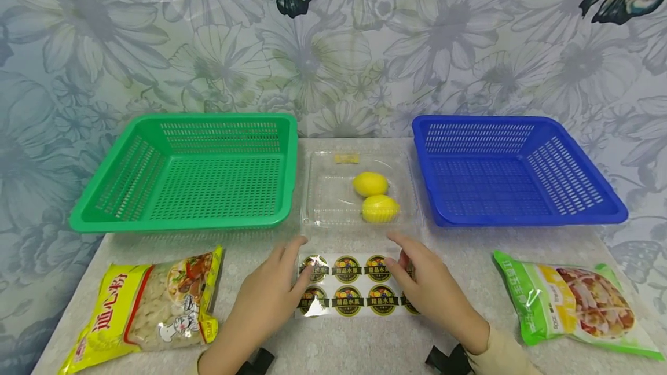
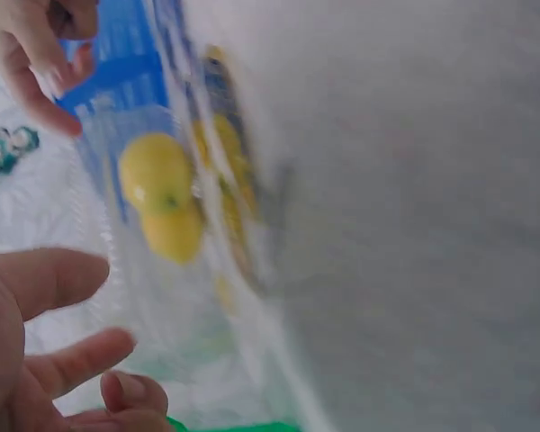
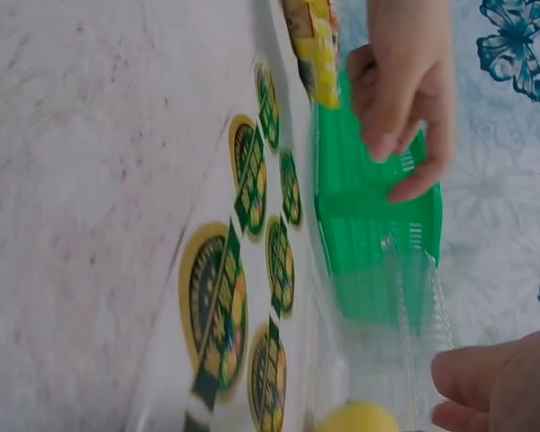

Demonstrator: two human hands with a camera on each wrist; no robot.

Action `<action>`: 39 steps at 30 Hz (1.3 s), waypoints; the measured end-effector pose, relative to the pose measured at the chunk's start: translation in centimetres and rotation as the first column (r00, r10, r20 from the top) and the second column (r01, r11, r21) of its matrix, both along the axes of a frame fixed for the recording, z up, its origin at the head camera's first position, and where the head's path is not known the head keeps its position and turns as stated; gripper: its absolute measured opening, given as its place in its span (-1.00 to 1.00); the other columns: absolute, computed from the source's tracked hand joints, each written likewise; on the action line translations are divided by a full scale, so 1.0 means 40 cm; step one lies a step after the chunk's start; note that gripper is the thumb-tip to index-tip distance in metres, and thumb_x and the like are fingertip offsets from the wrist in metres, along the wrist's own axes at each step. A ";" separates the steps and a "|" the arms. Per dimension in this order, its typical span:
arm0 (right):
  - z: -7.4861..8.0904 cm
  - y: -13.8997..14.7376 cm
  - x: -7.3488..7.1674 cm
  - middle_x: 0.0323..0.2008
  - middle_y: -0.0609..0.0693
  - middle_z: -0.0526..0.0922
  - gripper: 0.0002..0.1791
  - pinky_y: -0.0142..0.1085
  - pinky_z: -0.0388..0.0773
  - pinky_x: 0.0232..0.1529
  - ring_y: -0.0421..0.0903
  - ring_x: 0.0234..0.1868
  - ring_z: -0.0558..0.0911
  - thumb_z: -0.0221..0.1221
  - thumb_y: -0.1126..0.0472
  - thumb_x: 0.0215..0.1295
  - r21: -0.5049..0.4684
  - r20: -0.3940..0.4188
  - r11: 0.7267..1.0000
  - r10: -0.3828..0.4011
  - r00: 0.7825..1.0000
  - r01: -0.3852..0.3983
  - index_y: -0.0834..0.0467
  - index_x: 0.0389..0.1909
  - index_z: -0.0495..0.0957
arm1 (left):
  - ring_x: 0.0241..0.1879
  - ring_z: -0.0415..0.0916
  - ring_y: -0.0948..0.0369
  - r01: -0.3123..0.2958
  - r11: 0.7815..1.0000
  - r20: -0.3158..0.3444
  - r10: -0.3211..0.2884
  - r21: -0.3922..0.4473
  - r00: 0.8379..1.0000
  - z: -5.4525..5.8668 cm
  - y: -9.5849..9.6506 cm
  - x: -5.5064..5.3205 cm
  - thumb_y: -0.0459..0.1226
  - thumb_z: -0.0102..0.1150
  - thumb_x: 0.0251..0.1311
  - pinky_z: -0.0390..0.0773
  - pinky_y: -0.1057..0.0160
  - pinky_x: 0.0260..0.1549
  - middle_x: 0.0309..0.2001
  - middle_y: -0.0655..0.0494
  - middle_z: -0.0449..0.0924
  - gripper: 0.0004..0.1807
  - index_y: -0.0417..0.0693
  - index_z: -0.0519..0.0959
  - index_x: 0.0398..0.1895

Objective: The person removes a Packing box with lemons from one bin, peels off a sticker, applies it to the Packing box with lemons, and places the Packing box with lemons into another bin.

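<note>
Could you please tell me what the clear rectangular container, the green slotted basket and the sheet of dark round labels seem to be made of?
Clear rectangular container: thin, glossy plastic, it seems; the yellow lemons show through its wall.
Green slotted basket: probably moulded plastic, evenly coloured with a slight sheen.
Sheet of dark round labels: perhaps paper or film, glossy with white glare.

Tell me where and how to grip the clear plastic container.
Probably best by the front corners of the clear plastic container, left hand and right hand, from the near side: the green basket and blue basket closely flank it, while its front edge faces the hands. Keep it level; the rounded lemons may roll.
</note>
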State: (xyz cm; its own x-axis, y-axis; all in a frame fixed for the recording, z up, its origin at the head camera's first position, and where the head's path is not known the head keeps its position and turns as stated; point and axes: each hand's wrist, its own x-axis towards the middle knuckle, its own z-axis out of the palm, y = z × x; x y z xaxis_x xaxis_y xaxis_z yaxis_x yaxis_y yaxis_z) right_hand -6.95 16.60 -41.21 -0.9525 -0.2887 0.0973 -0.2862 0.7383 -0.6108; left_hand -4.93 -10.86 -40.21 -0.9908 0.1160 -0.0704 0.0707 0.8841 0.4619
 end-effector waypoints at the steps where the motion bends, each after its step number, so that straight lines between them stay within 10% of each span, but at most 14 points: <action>1: -0.002 -0.006 0.001 -0.41 -0.20 0.39 -0.51 -0.45 0.35 -0.47 -0.31 -0.51 0.30 0.21 0.09 0.40 -0.019 0.003 1.000 0.010 1.000 -0.010 0.09 0.31 0.46 | -0.60 0.34 0.27 -0.002 1.000 0.026 0.002 0.002 1.000 -0.005 -0.008 0.001 -0.02 0.15 0.37 0.32 0.27 -0.66 -0.01 -0.01 0.55 -0.43 0.16 0.31 0.40; 13: -0.029 -0.147 -0.021 -0.34 -0.17 0.47 -0.57 -0.43 0.37 -0.46 -0.31 -0.51 0.34 0.27 0.03 0.34 -0.029 0.125 0.989 0.146 0.981 -0.144 0.05 0.18 0.56 | 0.01 0.65 0.02 0.009 0.998 0.086 -0.014 0.060 0.996 -0.061 -0.046 -0.013 0.01 0.29 0.25 0.62 -0.08 -0.14 0.13 0.08 0.62 -0.49 0.20 0.46 0.25; 23: -0.074 -0.208 -0.040 -0.37 -0.18 0.47 -0.60 -0.44 0.39 -0.42 -0.28 -0.45 0.39 0.29 -0.01 0.31 -0.004 0.113 0.986 0.168 0.979 -0.169 0.06 0.10 0.60 | -0.51 0.40 0.31 0.008 1.000 0.019 -0.009 0.027 1.000 -0.106 -0.038 -0.016 -0.01 0.34 0.20 0.41 0.24 -0.56 -0.13 0.16 0.61 -0.52 0.18 0.52 0.18; 39: -0.104 -0.219 -0.036 -0.42 -0.25 0.43 -0.63 -0.47 0.26 -0.61 -0.34 -0.61 0.29 0.35 -0.10 0.21 0.030 0.060 0.991 0.126 0.990 -0.128 -0.06 -0.01 0.66 | -0.27 0.65 0.17 0.006 0.999 -0.013 -0.005 0.031 1.000 -0.108 -0.030 -0.006 -0.07 0.32 0.24 0.56 0.17 -0.45 -0.02 0.14 0.65 -0.57 0.11 0.54 0.15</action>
State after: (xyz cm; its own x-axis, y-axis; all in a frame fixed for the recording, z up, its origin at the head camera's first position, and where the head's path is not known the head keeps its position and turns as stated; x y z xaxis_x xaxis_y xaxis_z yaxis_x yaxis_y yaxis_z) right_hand -8.39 7.85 -45.38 -0.9118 -0.4095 0.0310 -0.3434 0.7187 -0.6046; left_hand -5.19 -12.05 -44.52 -0.9909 0.1234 -0.0536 0.0818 0.8688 0.4884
